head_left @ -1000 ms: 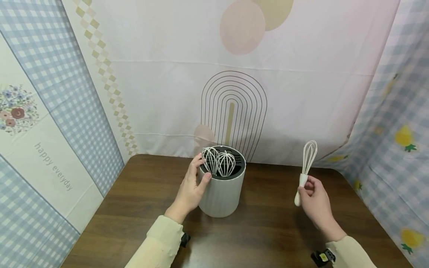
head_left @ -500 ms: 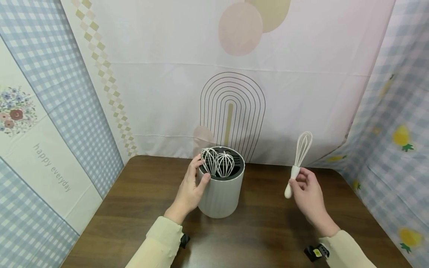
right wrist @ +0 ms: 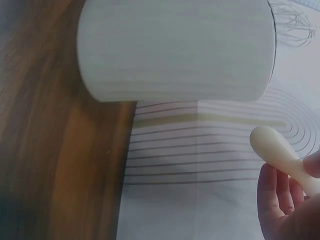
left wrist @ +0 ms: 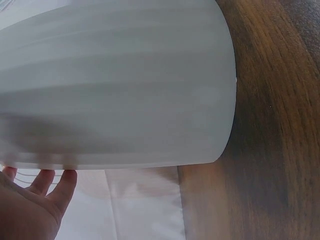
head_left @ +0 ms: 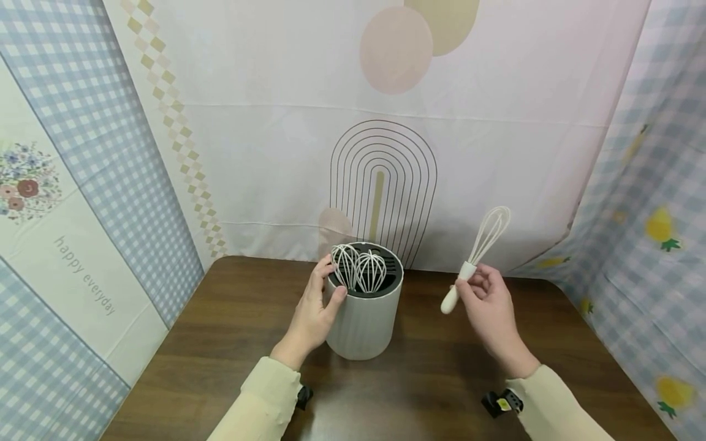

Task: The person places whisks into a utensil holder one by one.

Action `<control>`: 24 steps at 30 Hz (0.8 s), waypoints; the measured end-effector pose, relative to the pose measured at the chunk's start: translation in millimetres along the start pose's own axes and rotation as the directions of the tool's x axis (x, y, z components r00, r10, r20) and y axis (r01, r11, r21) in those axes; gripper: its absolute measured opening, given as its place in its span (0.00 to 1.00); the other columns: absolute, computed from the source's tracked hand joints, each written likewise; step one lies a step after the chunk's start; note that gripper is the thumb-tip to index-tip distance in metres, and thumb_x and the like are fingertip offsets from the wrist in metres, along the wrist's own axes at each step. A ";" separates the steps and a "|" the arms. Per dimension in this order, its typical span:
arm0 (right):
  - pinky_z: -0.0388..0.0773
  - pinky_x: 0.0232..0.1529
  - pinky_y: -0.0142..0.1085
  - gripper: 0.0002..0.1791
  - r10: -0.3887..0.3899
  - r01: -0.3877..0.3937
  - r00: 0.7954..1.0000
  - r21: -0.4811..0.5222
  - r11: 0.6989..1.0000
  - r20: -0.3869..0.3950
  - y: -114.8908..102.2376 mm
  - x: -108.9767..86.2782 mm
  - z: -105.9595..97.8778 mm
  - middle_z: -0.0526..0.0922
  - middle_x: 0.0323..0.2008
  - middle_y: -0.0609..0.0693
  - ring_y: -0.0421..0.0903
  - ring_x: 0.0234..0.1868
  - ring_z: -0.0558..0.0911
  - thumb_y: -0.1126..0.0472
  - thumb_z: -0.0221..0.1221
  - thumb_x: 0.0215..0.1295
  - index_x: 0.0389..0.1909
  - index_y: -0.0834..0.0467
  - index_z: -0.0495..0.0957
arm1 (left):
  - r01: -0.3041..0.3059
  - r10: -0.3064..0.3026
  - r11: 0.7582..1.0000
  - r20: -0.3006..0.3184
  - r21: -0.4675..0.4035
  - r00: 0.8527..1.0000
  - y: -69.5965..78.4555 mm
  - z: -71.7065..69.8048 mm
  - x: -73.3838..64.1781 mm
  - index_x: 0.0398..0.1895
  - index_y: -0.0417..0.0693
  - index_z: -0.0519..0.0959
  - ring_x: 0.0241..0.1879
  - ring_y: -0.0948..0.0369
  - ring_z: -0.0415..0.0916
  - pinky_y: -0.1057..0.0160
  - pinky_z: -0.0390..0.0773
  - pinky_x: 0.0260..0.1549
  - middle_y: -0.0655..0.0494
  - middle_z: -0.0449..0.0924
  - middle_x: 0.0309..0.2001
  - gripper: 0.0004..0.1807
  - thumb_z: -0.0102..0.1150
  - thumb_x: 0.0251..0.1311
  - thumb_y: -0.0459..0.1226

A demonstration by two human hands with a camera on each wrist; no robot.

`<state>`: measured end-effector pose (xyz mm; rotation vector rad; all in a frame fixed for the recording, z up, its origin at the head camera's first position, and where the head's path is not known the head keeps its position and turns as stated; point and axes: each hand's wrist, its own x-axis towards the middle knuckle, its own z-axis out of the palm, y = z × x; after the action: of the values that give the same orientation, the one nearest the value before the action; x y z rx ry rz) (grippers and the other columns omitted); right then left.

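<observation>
A round, pale grey utensil holder (head_left: 361, 331) with a black slotted top stands on the table. Two white wire whisk heads stick up from it, one whisk (head_left: 345, 267) at the left and another whisk (head_left: 372, 272) beside it. My left hand (head_left: 309, 315) holds the holder's left side near the rim, thumb in front; the left wrist view shows its fingertips against the ribbed wall (left wrist: 125, 105). To the right, my right hand (head_left: 491, 309) pinches a third white whisk (head_left: 451, 300) by its handle, above the table. That whisk tilts, wires up and right, its bulbous handle end (right wrist: 272, 142) towards the holder.
The brown wooden table (head_left: 231, 318) reaches back to a pale patterned cloth (head_left: 265, 165) hung behind it. Checked cloths hang at the left (head_left: 110, 122) and right (head_left: 634, 257) sides.
My right hand has moved left and slightly up with its whisk, nearer the holder, and the whisk leans over more. The left hand and the holder have stayed in place.
</observation>
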<state>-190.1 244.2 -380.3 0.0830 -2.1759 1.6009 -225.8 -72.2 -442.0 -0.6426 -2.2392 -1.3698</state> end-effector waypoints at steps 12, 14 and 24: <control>0.79 0.40 0.28 0.22 -0.032 0.032 0.999 0.117 0.993 -0.001 -22.2 5.3 29.0 0.77 0.45 0.63 0.40 0.39 0.81 0.66 0.58 0.67 0.59 0.67 0.65 | -0.005 0.005 1.000 0.004 -0.009 1.000 -1.2 0.0 0.0 0.66 0.55 0.59 0.70 0.60 0.55 0.53 0.65 0.62 0.64 0.50 0.74 0.25 0.49 0.70 0.49; 0.79 0.39 0.28 0.22 -0.046 0.046 0.999 0.146 0.988 -0.004 -25.0 5.7 32.8 0.77 0.45 0.64 0.41 0.39 0.81 0.67 0.58 0.67 0.59 0.67 0.65 | -0.010 0.010 1.000 0.003 -0.010 1.000 -1.1 0.0 0.1 0.66 0.54 0.59 0.70 0.60 0.55 0.52 0.65 0.62 0.63 0.51 0.74 0.25 0.49 0.70 0.49; 0.80 0.38 0.35 0.22 -0.118 0.135 0.990 0.301 0.944 -0.076 -32.6 9.7 47.2 0.76 0.45 0.62 0.47 0.39 0.80 0.67 0.56 0.68 0.60 0.66 0.63 | -0.011 0.012 1.000 0.000 -0.013 1.000 -1.0 0.0 0.0 0.67 0.55 0.59 0.70 0.59 0.55 0.51 0.65 0.61 0.62 0.50 0.74 0.26 0.49 0.70 0.50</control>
<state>-203.6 192.0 -358.7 0.2622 -1.8248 1.8282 -226.4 -72.6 -442.7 -0.6590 -2.2253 -1.3795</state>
